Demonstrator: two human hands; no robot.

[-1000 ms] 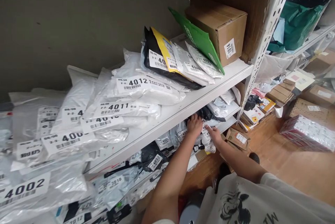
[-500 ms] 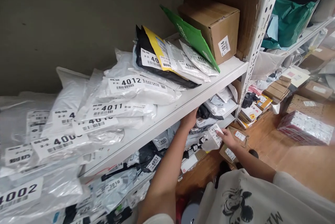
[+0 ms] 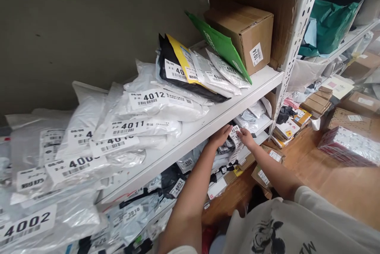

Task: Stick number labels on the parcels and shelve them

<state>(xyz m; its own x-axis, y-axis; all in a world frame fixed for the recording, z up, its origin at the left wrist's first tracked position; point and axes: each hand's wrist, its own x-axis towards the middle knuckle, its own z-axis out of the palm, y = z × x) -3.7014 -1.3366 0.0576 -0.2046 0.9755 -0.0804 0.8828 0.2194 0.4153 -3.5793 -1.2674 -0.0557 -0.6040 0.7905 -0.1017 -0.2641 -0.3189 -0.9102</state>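
A strip of white printed labels [image 3: 236, 146] hangs down between my hands, its top label marked 4010. My right hand [image 3: 247, 138] pinches the strip's right edge near the top. My left hand [image 3: 220, 136] is closed with the fingertips at the strip's upper left edge. Both hands are just beyond the front edge of the shelf [image 3: 192, 137], over the lower level. Behind the strip lie grey and black plastic parcels, partly hidden by the hands. On the shelf, white bagged parcels carry labels such as 4012 [image 3: 152, 97] and 4011 [image 3: 129, 126].
A cardboard box [image 3: 257, 36] and a green mailer [image 3: 219, 44] stand at the shelf's right end beside a perforated white post [image 3: 299, 28]. Lower shelves hold more bagged parcels. Boxes, including a wrapped red-and-white one [image 3: 350, 145], sit on the wooden floor.
My right hand has moved up and left with the label strip, bringing it to my left hand. My left hand has come out from beneath the shelf edge to the strip's top.
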